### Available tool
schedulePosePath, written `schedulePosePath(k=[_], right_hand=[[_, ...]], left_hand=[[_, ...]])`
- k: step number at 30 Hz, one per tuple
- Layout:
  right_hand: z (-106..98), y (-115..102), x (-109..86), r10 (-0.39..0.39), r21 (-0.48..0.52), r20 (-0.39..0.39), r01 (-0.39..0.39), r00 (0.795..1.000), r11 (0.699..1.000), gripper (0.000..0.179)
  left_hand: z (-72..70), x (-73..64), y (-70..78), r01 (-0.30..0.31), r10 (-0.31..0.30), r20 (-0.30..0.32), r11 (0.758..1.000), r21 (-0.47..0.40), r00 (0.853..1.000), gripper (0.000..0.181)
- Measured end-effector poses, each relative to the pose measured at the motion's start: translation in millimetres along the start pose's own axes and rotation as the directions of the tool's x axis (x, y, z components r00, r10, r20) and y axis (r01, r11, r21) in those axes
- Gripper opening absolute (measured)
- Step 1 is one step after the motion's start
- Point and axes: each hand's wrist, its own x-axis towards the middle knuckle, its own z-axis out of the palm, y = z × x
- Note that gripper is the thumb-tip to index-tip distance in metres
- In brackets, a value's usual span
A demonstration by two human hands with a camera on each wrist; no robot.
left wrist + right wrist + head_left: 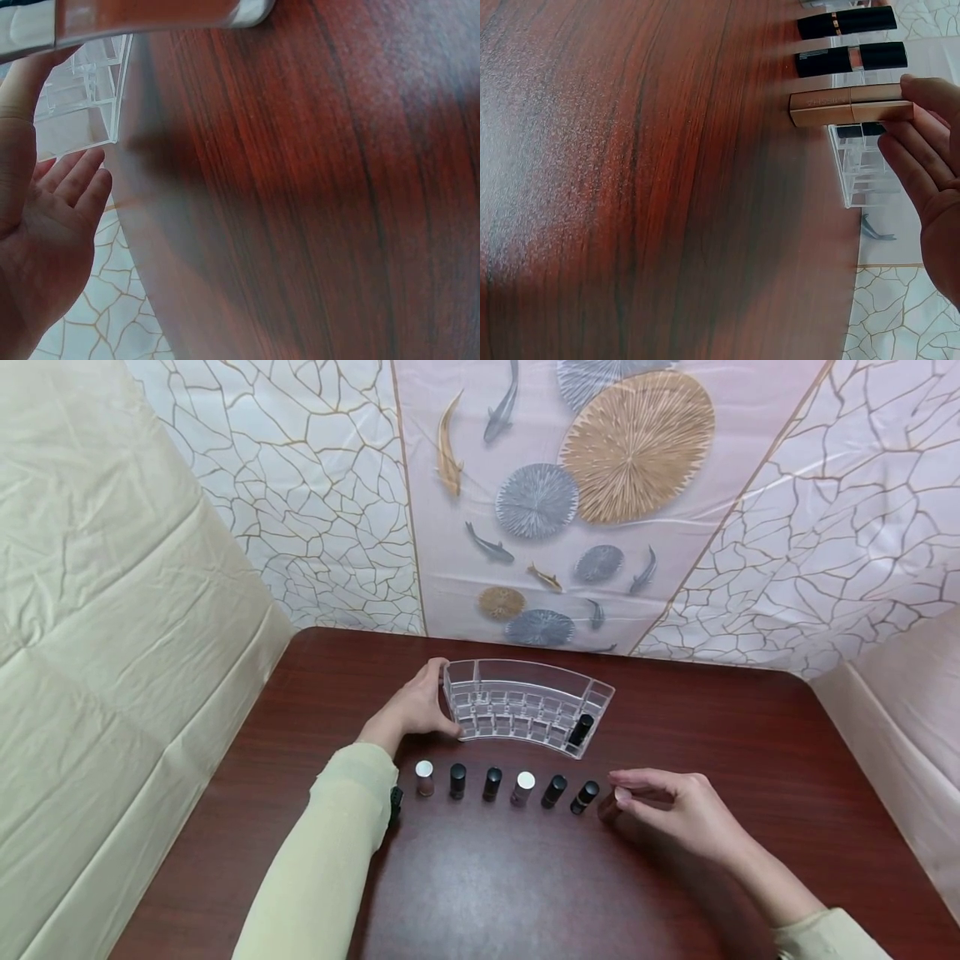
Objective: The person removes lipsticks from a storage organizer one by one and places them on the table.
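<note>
A clear acrylic lipstick organizer (525, 673) with stepped small compartments stands toward the back of the table. One black lipstick (581, 729) sits in its right-hand end. My left hand (422, 700) holds the organizer's left end, thumb at the front corner and fingers toward the back corner. In the left wrist view, part of that hand (52, 232) shows beside the clear wall. Thumb and fingers of my right hand (693, 814) pinch the top of a square gold lipstick (847, 105), upright at the right end of a row. Its base appears at the table surface; contact is unclear.
The row runs in front of the organizer: a silver-capped lipstick (424, 778) at the left, several black ones, including one black lipstick (585, 797) nearest my right hand, and another silver-capped lipstick (523, 787) mid-row. A patterned cloth (540, 568) hangs behind the dark wooden table (480, 893).
</note>
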Motion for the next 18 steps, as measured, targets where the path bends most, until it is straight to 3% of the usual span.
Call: schedulePosePath(k=[8,18], right_hand=[[-1.8,-5.8,-0.1,0.03,0.0,-0.013,-0.03,0.999,1.0,0.033],[-21.0,-44.6,11.0,0.016,-0.061,-0.068,-0.02,0.998,0.998,0.038]], left_hand=[[0.9,-0.4,-0.7,-0.006,0.006,-0.006,1.0,-0.001,1.0,0.117],[1.5,0.6,-0.4,-0.004,0.004,-0.004,1.0,0.004,1.0,0.117]])
